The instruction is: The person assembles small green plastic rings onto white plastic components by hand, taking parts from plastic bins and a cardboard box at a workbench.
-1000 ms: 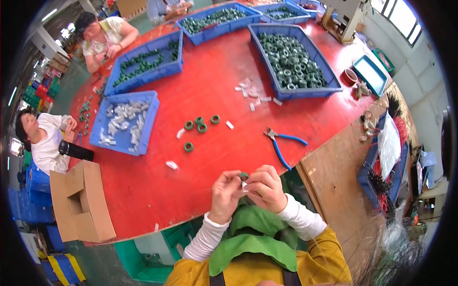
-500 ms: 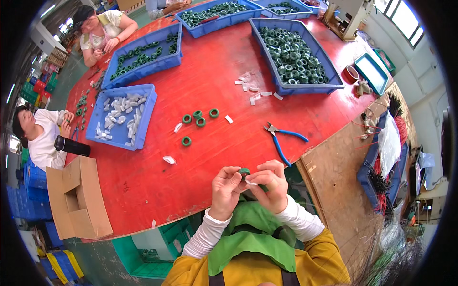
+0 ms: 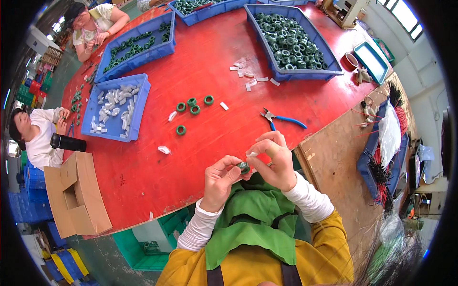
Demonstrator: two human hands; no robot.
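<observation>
Compared with a half-second ago, the right hand point(image 3: 274, 159) has lifted up and away from the left hand point(image 3: 218, 180), taking a small white piece point(image 3: 252, 154) clear of the green ring point(image 3: 244, 167); this suggests that ring and piece are, for now, being handled separately. The left grip is pinched closed on the ring, in front of the person at the near edge of the red tabletop point(image 3: 210, 143); the right grip is pinched tight on the white piece, thumb against forefinger. The ring is thick, rounded and glossy, like the loose rings point(image 3: 181, 130) lying farther out. A pale curved piece point(image 3: 164, 149) lies near them, smooth and plastic-looking. The tabletop is shiny and scuffed; the pliers point(image 3: 288, 120) have metal tips and slick blue handles, and the blue tray point(image 3: 310, 75) of rings looks like rigid plastic.
</observation>
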